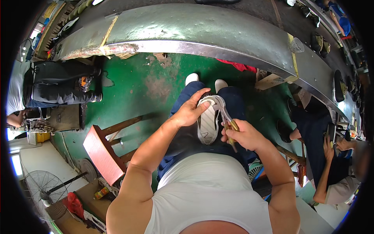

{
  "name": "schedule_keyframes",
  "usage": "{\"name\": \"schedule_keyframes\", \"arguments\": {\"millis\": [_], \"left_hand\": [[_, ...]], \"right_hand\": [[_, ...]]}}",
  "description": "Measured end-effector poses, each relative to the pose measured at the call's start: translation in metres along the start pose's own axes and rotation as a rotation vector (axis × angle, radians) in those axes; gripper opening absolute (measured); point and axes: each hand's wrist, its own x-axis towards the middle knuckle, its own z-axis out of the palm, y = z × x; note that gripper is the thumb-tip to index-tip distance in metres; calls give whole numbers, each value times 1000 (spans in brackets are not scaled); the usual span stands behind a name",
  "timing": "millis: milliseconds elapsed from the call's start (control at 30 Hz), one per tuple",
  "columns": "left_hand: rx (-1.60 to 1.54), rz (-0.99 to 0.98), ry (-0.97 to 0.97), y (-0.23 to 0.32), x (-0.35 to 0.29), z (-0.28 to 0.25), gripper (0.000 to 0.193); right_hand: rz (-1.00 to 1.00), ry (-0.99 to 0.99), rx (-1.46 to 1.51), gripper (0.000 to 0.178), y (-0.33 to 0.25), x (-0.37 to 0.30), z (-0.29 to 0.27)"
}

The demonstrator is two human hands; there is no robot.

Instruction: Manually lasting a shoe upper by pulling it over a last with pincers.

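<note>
Over my lap lies a shoe upper on its last, sole side up, with a pale striped bottom and a dark scribbled mark near the end closest to me. My left hand grips its far end, fingers wrapped round the side and thumb pressed on the bottom near the edge. In my right hand is a pair of pincers with a curved metal head and yellowish handles, fingers closed round the handles. The pincer head rests at the shoe's far right edge. Whether the jaws bite on the material is too small to tell.
A long metal-topped bench curves across in front of me, with several dark shoes at its right. To my left are a reddish wooden stool and a fan. One person stands left; another person's hands work at right.
</note>
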Motion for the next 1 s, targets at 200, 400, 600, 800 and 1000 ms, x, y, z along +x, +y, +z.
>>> {"name": "schedule_keyframes", "arguments": {"millis": [200,400,600,800,1000], "left_hand": [[-42,44,115,-27,13,-7,42],[-112,-4,122,-24,17,-10,40],[-145,-107,228,-7,17,3,38],[-89,-98,280,-16,26,7,39],[-138,-140,286,-9,23,1,42]], "right_hand": [[3,77,-297,20,27,29,-6],[-321,380,-601,29,62,46,6],[-232,340,-817,25,28,17,-1],[91,95,-419,26,-16,0,-8],[-37,144,-455,29,1,6,-4]]}}
